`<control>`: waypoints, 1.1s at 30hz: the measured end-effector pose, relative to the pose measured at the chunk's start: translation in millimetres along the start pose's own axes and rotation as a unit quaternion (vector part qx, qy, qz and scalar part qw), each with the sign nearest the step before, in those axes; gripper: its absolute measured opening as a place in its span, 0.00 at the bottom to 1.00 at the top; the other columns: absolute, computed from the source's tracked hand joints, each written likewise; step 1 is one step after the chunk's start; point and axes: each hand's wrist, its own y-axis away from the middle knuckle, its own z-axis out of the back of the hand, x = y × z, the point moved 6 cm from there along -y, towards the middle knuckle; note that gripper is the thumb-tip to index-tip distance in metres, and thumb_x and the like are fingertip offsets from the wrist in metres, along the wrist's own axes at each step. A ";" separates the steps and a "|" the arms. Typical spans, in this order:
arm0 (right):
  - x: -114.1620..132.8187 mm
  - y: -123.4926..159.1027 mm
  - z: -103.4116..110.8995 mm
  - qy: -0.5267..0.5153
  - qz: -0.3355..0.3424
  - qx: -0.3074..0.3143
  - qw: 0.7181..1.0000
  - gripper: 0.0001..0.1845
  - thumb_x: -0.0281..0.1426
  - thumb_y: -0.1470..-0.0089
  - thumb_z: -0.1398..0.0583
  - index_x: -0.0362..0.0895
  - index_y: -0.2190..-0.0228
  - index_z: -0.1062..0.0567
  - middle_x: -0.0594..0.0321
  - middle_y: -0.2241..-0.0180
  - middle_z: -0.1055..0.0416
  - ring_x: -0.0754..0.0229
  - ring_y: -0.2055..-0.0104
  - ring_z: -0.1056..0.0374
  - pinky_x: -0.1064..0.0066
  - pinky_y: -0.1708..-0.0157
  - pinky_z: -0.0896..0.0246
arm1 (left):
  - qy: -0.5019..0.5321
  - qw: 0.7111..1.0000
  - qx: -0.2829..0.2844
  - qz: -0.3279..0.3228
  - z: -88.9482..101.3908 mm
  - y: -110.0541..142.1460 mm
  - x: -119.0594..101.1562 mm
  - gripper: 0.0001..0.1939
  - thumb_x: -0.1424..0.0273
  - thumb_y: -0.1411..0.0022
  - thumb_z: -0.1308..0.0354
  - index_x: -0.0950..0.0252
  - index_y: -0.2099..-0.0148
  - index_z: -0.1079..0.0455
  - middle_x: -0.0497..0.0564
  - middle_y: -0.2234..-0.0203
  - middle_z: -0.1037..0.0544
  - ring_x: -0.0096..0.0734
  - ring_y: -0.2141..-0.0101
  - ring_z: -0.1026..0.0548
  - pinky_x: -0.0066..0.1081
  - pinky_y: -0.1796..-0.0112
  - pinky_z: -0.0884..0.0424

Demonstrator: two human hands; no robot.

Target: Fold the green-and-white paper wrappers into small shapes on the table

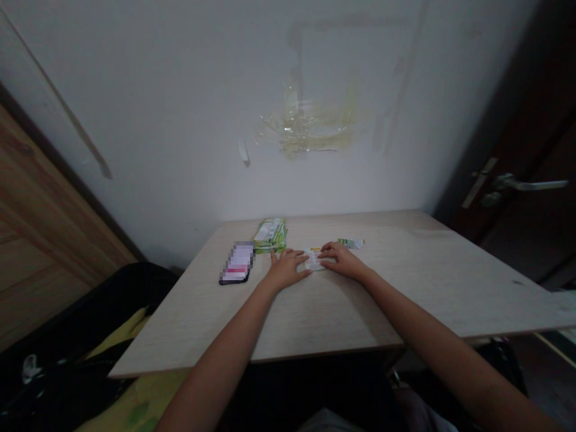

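Observation:
A small white printed packet [314,259] with a yellow strip along its top lies flat on the table between my hands. My left hand [286,270] rests palm down at its left edge, fingers stretched out and thumb apart. On the other side, my right hand [344,261] lays its spread fingertips over the packet's right part. Neither hand is closed around it. Just beyond my left hand sits a stack of green and white packets [270,233]. A small green and white wrapper piece [351,243] lies behind my right hand.
A phone [237,264] with its screen lit lies left of my left hand. The pale wooden table [405,300] meets a white wall [189,132] with peeling clear tape [310,132]. A dark door with a metal handle [531,184] stands at the right.

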 end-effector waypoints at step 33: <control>12.3 -8.4 -3.5 0.075 0.022 0.021 0.997 0.13 0.33 0.36 0.42 0.42 0.62 0.17 0.53 0.63 0.22 0.55 0.57 0.29 0.64 0.53 0.38 | 0.067 0.994 -0.081 0.003 4.4 -6.2 -2.1 0.16 0.55 0.33 0.45 0.56 0.57 0.19 0.53 0.52 0.20 0.45 0.46 0.28 0.56 0.35 0.57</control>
